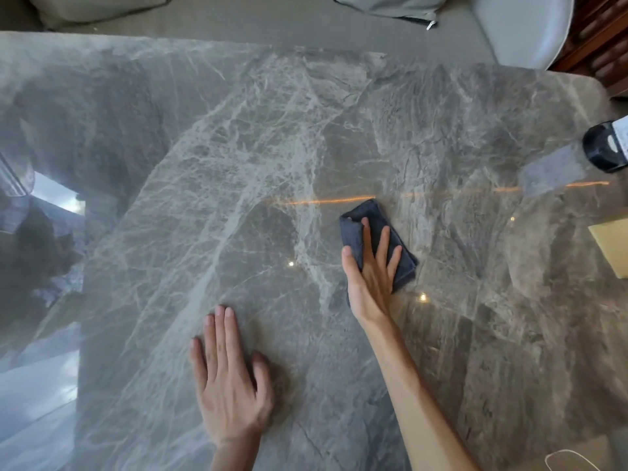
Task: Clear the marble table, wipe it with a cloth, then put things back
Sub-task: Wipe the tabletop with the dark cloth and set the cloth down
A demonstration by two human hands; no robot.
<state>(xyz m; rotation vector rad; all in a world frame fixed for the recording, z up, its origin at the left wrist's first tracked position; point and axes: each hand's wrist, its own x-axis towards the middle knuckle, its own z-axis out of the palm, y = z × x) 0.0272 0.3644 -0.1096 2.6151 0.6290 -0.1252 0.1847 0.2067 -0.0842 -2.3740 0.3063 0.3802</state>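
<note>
1. We see the right hand (370, 277) lying flat on a dark blue folded microfibre cloth (372, 210). Its fingers (382, 246) are straight and spread apart, pressing down rather than pinching.
2. The cloth lies under those fingers on the grey, white-veined polished marble table (238, 164). Its far corner sticks out beyond the fingertips, and its right edge shows just past the little finger. The thumb rests along the cloth's left side.
3. The left hand (231, 379) rests palm down on bare marble, nearer to us and to the left of the right hand. Its four fingers (221, 334) lie straight and close together, with the thumb set apart to the right. It holds nothing.
4. Well to the right of the right-hand fingers, at the table's edge, we see a black rounded object with a white label (603, 149). We cannot tell what it is.
5. Nearer than that object, also at the right edge, lies a pale yellow flat piece (613, 246), cut off by the frame.
6. A thin white cord (571, 458) loops on the marble to the right of the right forearm.
7. Far beyond the fingertips, past the table's far edge, sit a grey fabric cushion (390, 5) and a grey curved chair back (523, 25).
</note>
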